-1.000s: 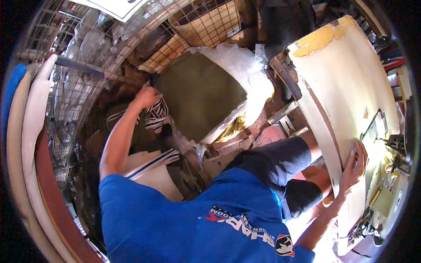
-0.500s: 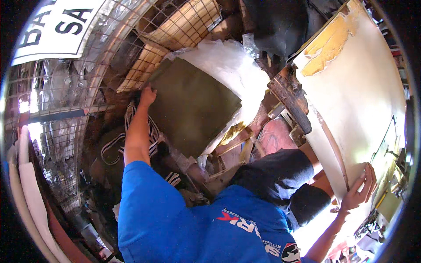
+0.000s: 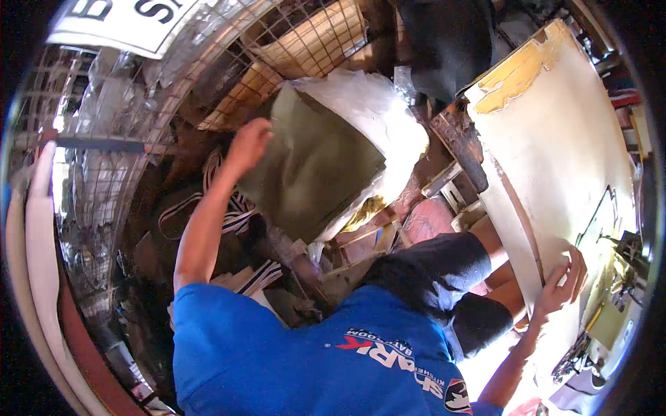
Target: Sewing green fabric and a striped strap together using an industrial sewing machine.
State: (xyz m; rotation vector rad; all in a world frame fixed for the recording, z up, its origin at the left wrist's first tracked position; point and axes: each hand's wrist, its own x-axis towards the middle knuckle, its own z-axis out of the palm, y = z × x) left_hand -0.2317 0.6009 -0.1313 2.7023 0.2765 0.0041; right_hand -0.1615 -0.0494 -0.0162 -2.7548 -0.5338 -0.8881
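Note:
A dark olive-green sheet (image 3: 312, 166) lies over crumpled white plastic wrapping (image 3: 395, 125) in front of me. My left hand (image 3: 251, 142) is closed at the sheet's left edge, its fingertips partly hidden. That side of the sheet is raised and bent, its far corner standing up. On the right, my right hand (image 3: 563, 283) rests on a large pale board (image 3: 562, 139) with its fingers stretched out and a little apart. The board's far end is chipped, showing yellow beneath.
Wire mesh (image 3: 305, 41) with wooden planks behind it runs along the far left. Striped straps (image 3: 239, 218) lie below my left forearm. A charred-looking piece of wood (image 3: 459, 139) sticks out beside the board. Wood scraps and a pink bundle (image 3: 429, 220) lie near my legs.
My left hand has come up and slightly right, and the green sheet's left side has lifted and curved. My right hand stays on the board. The view has shifted a little.

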